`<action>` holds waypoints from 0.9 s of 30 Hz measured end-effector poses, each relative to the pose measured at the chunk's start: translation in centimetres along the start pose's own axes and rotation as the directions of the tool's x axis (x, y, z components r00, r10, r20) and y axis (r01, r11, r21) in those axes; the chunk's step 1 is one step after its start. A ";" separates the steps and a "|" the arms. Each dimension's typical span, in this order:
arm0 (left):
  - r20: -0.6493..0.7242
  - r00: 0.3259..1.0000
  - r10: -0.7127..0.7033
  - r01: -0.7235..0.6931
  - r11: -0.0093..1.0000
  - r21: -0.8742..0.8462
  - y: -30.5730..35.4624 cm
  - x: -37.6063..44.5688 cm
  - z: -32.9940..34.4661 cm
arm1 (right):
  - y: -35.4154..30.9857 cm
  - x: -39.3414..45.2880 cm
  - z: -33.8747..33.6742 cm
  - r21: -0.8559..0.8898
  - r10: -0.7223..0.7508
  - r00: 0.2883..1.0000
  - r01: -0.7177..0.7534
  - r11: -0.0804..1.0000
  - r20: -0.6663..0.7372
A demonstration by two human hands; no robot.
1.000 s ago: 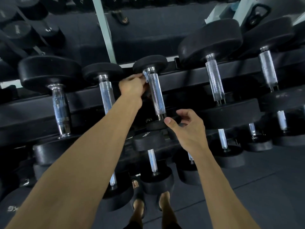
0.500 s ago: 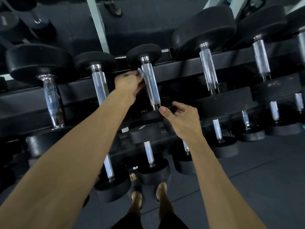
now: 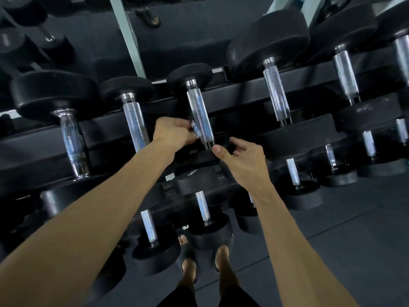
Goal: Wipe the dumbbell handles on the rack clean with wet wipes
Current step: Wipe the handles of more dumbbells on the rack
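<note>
Pinching a wet wipe [image 3: 195, 131] against the dumbbell handle [image 3: 200, 115], left hand [image 3: 173, 135]; right hand [image 3: 242, 159] loosely curled, holding nothing

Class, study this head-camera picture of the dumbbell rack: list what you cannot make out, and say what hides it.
1. Pale wet wipe: mostly hidden inside the left hand.
2. Near black rubber end of the knurled chrome dumbbell handle: partly covered by the right hand.
3. Weight markings on the black dumbbell heads: too dark and blurred.
4. Far-right dumbbells: cut off by the frame edge.
</note>
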State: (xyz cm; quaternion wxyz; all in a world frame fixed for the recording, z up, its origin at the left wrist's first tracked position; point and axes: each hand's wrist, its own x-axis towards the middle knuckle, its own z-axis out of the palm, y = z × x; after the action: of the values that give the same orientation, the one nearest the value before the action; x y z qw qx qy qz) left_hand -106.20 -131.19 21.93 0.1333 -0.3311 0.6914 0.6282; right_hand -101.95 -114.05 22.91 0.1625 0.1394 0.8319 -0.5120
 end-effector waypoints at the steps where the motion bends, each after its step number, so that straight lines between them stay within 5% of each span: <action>1: 0.010 1.000 0.002 -0.002 0.999 0.032 0.0 -0.1 -0.1 | 0.0 0.1 0.0 0.000 -0.001 1.000 0.001 1.000 0.003; 6: -0.091 0.995 -0.037 0.017 0.978 -0.209 1.6 0.8 0.4 | 0.0 0.3 -0.1 -0.007 0.001 1.000 -0.001 1.000 0.009; 12: 0.106 0.994 -0.036 0.010 0.972 0.235 -0.5 -0.5 0.0 | 0.5 0.5 0.2 0.014 0.023 1.000 -0.023 1.000 -0.019; 17: -0.005 0.999 -0.046 0.045 0.998 -0.051 1.6 0.2 -0.1 | 0.4 0.4 0.2 0.006 0.011 1.000 -0.011 1.000 -0.008; 22: 0.102 0.995 -0.015 -0.017 0.952 0.307 -0.2 -0.6 -0.6 | 0.4 0.4 0.3 0.010 0.011 1.000 -0.011 1.000 -0.022; 27: -0.016 0.996 0.086 -0.086 0.996 -0.016 0.9 -0.7 -0.5 | 0.3 0.3 0.3 -0.014 0.001 1.000 -0.002 1.000 -0.019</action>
State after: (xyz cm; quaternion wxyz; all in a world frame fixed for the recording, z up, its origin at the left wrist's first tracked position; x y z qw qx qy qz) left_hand -106.14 -131.50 23.12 0.0982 -0.3067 0.7009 0.6364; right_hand -102.05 -114.17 22.47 0.1559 0.1437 0.8369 -0.5047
